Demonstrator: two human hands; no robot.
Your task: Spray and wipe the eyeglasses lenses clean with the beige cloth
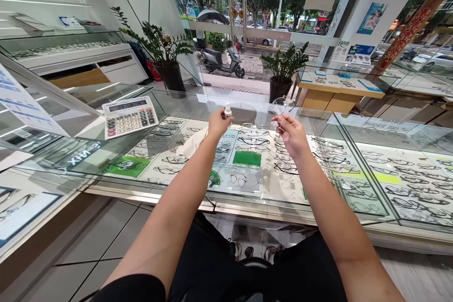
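Shop: glass-fronted optician's room seen from the head camera, with a parked grey scooter (226,60) on the street outside and a dark-potted leafy plant (166,52) by the window.
Counter: long glass-topped display counter (247,208) with rows of frames laid under the pane, so its top serves as a worktop.
Left hand: the left hand (218,125) is closed round a small white dropper bottle (228,113), pinched upright above the counter, probably so that nothing runs out.
Right hand: the right hand (292,134) grips clear-rimmed spectacles (279,106) by fingertips at the frame, apparently keeping skin off the lens; they are lifted level with the bottle and near it.
Cloth: a white folded cloth (189,146) lies on the glass just under the left wrist, close to hand.
Calculator: a grey desk calculator (129,116) is propped well to the left, apart from both hands.
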